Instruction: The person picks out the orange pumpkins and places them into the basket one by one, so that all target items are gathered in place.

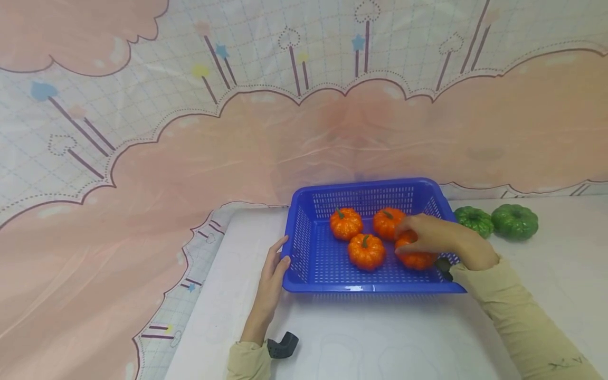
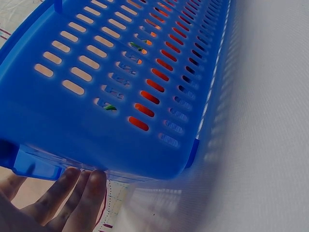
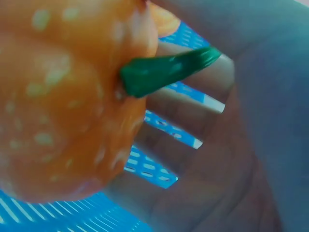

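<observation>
A blue plastic basket (image 1: 328, 287) with slotted walls stands on the white table, several small orange pumpkins in it. Inside its right part, my right hand (image 1: 429, 235) grips one orange pumpkin (image 1: 418, 259) between thumb and fingers. The right wrist view shows that pumpkin (image 3: 63, 106) up close, its green stem (image 3: 166, 71) toward the palm. Two more pumpkins, one at the back left (image 1: 345, 224) and one in front (image 1: 367, 252), lie to the left; another pumpkin (image 1: 387, 221) sits just behind my fingers. My left hand (image 1: 272, 274) rests extended fingertips against the basket's left end.
Two green pumpkins, a smaller one (image 1: 474, 221) and a larger one (image 1: 515, 221), sit on the table (image 1: 380, 338) right of the basket. A patterned pink and white cloth (image 1: 323, 142) hangs behind the table and along its left side.
</observation>
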Motion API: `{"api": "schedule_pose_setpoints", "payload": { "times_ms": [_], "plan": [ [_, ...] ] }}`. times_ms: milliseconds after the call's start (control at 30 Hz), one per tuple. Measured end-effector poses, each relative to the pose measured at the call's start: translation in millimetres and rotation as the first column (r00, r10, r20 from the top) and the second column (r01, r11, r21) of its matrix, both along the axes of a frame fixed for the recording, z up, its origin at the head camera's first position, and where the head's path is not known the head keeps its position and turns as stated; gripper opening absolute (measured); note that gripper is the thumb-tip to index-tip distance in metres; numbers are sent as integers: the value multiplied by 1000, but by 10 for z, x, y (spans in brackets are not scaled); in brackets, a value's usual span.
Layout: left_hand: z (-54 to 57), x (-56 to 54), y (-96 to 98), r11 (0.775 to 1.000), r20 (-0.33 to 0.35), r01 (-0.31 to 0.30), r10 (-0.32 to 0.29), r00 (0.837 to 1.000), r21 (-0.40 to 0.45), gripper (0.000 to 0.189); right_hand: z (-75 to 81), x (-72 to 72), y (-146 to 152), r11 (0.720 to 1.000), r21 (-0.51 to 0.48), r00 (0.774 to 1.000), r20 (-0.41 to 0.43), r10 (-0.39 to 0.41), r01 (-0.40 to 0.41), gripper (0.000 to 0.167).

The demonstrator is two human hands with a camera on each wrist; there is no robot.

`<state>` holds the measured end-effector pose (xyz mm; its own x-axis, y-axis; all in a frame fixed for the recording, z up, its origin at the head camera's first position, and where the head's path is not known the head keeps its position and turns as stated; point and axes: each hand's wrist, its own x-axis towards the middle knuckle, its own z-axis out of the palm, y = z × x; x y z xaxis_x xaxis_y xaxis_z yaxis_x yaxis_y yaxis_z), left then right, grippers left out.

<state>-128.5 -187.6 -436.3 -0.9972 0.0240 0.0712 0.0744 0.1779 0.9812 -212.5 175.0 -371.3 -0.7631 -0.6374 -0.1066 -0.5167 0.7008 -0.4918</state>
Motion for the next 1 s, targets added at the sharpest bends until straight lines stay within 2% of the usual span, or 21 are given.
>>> {"api": "schedule_pose_setpoints", "payload": {
  "times_ms": [400,1000],
  "plan": [
    [-5,4,-2,1000,19,-5,5,1000,1,48,-31,-17,14,1000,3,1000,-1,20,-20,37],
    [-8,1,-5,1000,-1,2,-2,1000,-1,49,9,14,-33,1000,6,999,-29,24,-24,38]
  ]
}}
